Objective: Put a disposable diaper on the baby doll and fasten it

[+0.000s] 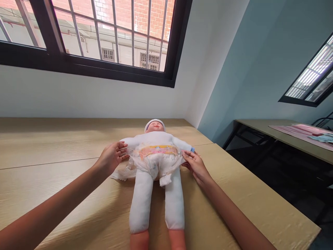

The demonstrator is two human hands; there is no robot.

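Note:
A baby doll (157, 137) with a white cloth body lies on its back on the table, legs pointing toward me. Around its hips is a disposable diaper (158, 158) with an orange and pink printed front band. My left hand (112, 155) is closed at the diaper's left side, fingers curled against its thin edge. On the other side, my right hand (195, 164) pinches the stretched right edge between thumb and fingers, close to the doll's blue-cuffed arm. A loose white flap of the diaper hangs between the doll's thighs, and more thin material spreads out at the left.
The doll rests on a light wooden table (85, 201) against a white wall under a barred window (111, 34). The table's right edge slants toward me. Across a dark gap stands a second table (256, 126) with a pink mat (293, 132) and cloths on it.

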